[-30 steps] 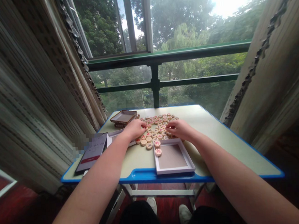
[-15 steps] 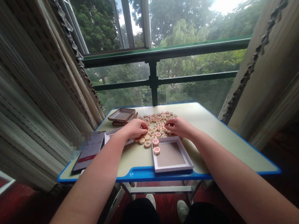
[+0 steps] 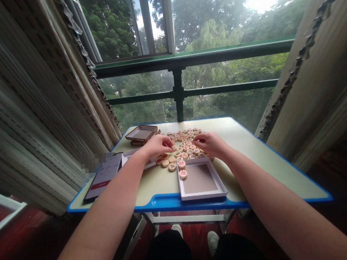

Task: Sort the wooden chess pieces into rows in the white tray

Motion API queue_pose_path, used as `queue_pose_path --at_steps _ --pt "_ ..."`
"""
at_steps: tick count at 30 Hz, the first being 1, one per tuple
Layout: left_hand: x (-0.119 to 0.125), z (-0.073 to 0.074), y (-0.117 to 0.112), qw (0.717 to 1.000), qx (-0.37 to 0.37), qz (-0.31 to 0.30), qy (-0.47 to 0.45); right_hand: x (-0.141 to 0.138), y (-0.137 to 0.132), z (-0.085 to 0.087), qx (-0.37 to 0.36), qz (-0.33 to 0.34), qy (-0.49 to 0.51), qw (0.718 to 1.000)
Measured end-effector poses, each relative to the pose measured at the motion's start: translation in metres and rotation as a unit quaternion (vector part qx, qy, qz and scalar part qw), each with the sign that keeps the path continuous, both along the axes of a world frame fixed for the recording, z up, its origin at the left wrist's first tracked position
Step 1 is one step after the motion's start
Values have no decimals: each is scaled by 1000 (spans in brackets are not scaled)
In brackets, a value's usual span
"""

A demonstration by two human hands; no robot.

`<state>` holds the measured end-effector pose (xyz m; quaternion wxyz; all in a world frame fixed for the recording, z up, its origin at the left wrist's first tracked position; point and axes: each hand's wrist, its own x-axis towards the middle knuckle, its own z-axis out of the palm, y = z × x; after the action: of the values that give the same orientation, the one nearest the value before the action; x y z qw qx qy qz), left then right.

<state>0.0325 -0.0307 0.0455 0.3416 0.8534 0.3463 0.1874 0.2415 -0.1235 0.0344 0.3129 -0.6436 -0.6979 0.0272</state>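
Note:
Several round wooden Chinese chess pieces (image 3: 190,151) with red or dark characters lie in a loose spread on the table. My left hand (image 3: 159,145) is at the left side of the spread, its thumb and fingers closed about a piece (image 3: 174,148) at its fingertips. At the right side, my right hand (image 3: 210,141) has its fingers bent together low over the pieces; what they hold, if anything, is hidden. Nearer to me is a shallow white box (image 3: 199,179). Two red-marked pieces, one upper (image 3: 182,164) and one lower (image 3: 183,174), are at its left side.
Shallow brown-edged box lids (image 3: 142,132) are stacked at the back left. A phone (image 3: 102,178) showing a timer lies at the left, beside another white box (image 3: 130,153) partly behind my left arm. The pale table (image 3: 253,168) has a blue edge and stands before a window.
Both hands stay at the pieces with small finger movements. My left hand has shifted slightly right and up, and a few pieces between the hands have moved a little. The view has tilted slightly.

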Motion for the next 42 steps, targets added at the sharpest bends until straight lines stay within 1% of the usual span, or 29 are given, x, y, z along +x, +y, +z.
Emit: queue_pose_path --at_steps 2,4,7,12,18,22,26,28,30,33,36,39,42 --pt "2 3 -4 998 -34 13 -51 -5 -1 -1 9 30 -13 999" --pt "4 5 -8 993 -69 20 -92 -11 -4 -3 33 78 -27 996" --pt "4 8 -11 984 -120 9 -129 -19 -7 -4 77 119 -35 989" --pt "3 7 -11 972 -173 -27 -158 -23 -10 -5 116 130 -45 984" --pt "5 7 -15 963 -204 -62 -168 -26 -11 -6 123 137 -65 981" --pt "10 5 -19 952 -217 -70 -204 -26 -12 -4 144 132 -52 979" --pt "13 2 -20 947 -221 -67 -225 -25 -15 0 151 113 -45 981" --pt "12 2 -18 946 -223 -61 -229 -25 -17 3 142 107 -39 983" --pt "10 3 -13 945 -208 -36 -250 -27 -20 6 112 116 -33 986" --pt "6 4 -4 937 -168 38 -304 -31 -26 10 43 157 -36 986" --pt "4 6 2 929 -153 92 -323 -35 -32 12 -8 179 -56 982" --pt "5 6 2 932 -151 101 -314 -37 -37 14 -44 198 -64 977" --pt "8 3 0 943 -147 80 -289 -40 -41 16 -74 219 -65 971"
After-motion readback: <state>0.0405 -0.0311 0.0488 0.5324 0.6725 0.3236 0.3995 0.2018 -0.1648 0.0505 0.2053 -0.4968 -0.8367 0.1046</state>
